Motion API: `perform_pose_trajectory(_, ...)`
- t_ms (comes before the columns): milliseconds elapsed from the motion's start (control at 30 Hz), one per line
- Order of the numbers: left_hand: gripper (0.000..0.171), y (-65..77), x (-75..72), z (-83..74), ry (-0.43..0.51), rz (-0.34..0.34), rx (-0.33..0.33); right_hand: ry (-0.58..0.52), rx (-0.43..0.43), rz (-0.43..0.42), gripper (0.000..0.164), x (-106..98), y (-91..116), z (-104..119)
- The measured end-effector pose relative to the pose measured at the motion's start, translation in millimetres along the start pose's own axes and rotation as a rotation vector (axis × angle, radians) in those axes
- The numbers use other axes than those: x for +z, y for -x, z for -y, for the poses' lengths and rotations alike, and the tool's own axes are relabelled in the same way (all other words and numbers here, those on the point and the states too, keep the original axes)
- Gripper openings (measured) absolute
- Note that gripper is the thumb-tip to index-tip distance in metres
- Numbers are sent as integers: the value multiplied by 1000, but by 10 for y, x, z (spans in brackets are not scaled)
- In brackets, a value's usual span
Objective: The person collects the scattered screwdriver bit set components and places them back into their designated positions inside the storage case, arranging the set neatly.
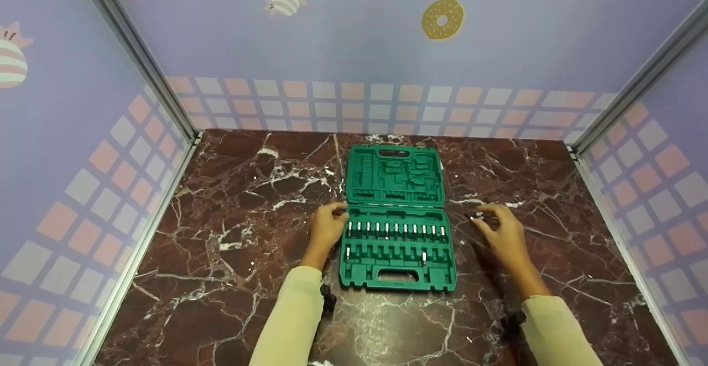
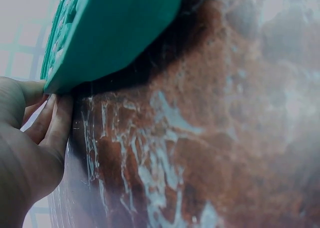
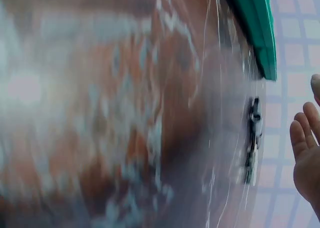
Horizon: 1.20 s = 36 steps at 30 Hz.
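Note:
A green socket bit case (image 1: 395, 214) lies opened flat on the marbled table. Its lower half carries a full row of silver bits (image 1: 396, 230) and, below that, two more bits apart from each other. My left hand (image 1: 328, 225) grips the case's left edge near the hinge; thumb and fingers meet at its rim in the left wrist view, where the left hand (image 2: 35, 138) shows close up. To the right of the case, my right hand (image 1: 502, 233) hovers with fingers parted over small dark and silver pieces (image 3: 255, 118). Nothing shows between its fingers (image 3: 298, 138).
The case's other half, the lid (image 1: 395, 173), has moulded hollows and lies toward the back wall (image 1: 365, 51). Patterned panels (image 1: 66, 189) stand at left and right. The dark red marbled table (image 1: 249, 277) extends around the case on all sides.

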<state>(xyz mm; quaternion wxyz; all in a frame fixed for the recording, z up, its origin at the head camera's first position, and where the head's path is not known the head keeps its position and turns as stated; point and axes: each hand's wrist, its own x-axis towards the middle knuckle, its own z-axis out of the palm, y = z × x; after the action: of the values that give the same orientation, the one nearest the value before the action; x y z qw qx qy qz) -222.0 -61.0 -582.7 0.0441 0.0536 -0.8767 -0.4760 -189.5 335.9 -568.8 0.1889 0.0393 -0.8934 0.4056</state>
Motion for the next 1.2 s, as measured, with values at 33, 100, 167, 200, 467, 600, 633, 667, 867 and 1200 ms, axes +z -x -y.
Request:
perform_pose_trajectory(33,20,0,-2,-2,2,-2,-2,17,-8,-6,29,-22,-5,-29)
perform_pose_trajectory(100,19,-4,-4,0,8,-5,-6,36,-15,-12,30,-63,-13,-85)
perform_pose_trajectory(167,19,-7,-4,5,12,-7,-5,65,-18,-17,30,-102,-18,-137)
perform_pose_trajectory(200,19,-7,-7,5,10,-9,-5,75,-21,-18,30,-119,-21,-164)
perform_pose_trajectory(467,20,2,-15,-8,19,-8,4,103,-47,2,30,-227,-43,-365)
perform_pose_trajectory(600,21,3,-19,-11,18,-4,6,126,-43,22,33,-258,-56,-461)
perform_pose_trajectory(633,20,4,-19,-10,17,-4,7,134,-41,31,34,-266,-54,-484)
perform_pose_trajectory(667,20,5,-20,-8,18,-2,11,145,-39,41,36,-274,-52,-502)
perform_pose_trajectory(867,20,17,-27,-9,23,-1,26,164,2,104,39,-315,-50,-580)
perform_pose_trajectory(1200,20,9,-24,-10,7,-9,12,186,50,142,37,-345,-100,-639)
